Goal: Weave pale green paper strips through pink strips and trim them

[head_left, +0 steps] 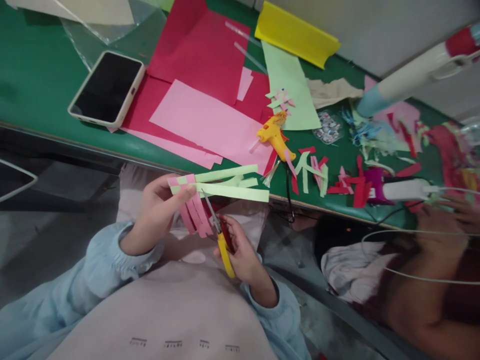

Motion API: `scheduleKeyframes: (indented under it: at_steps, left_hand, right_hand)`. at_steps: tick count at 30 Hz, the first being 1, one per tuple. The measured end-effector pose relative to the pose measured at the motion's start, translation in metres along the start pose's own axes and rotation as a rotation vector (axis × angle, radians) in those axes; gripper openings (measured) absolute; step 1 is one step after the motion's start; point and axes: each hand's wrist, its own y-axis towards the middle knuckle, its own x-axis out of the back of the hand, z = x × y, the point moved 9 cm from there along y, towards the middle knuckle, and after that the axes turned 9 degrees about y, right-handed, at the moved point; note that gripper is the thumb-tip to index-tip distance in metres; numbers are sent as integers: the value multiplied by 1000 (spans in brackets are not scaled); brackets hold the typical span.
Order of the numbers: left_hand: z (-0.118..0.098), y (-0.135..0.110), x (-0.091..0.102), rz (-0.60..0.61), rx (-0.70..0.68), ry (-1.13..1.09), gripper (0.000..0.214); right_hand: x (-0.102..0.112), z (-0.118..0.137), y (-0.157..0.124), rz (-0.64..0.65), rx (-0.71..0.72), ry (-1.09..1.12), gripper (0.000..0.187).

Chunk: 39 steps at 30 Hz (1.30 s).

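Note:
My left hand pinches a woven bundle of light green paper strips crossed with pink strips that hang down below it. My right hand grips yellow-handled scissors, whose blades point up toward the green strips close to my left fingers. Both hands work in front of my lap, just off the near edge of the green table.
On the table lie pink and red paper sheets, a phone, a yellow glue gun, a green sheet, yellow paper and paper scraps. Another person's hand is at the right, by a white-purple glue gun.

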Motion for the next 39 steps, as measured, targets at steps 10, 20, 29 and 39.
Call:
scheduleKeyframes:
  at_steps: [10, 20, 29, 39]
  left_hand:
    - [-22, -9, 2, -13, -225, 84, 5]
    - [-24, -11, -4, 44, -294, 130, 5]
    - [-18, -13, -4, 42, -188, 142, 14]
    - [-1, -11, -8, -34, 67, 79, 18]
  right_hand:
    - [15, 13, -7, -104, 134, -319, 71]
    - [10, 26, -9, -93, 240, -412, 80]
    - [11, 30, -6, -140, 263, -390, 76]
    - [-15, 13, -3, 71, 47, -87, 72]
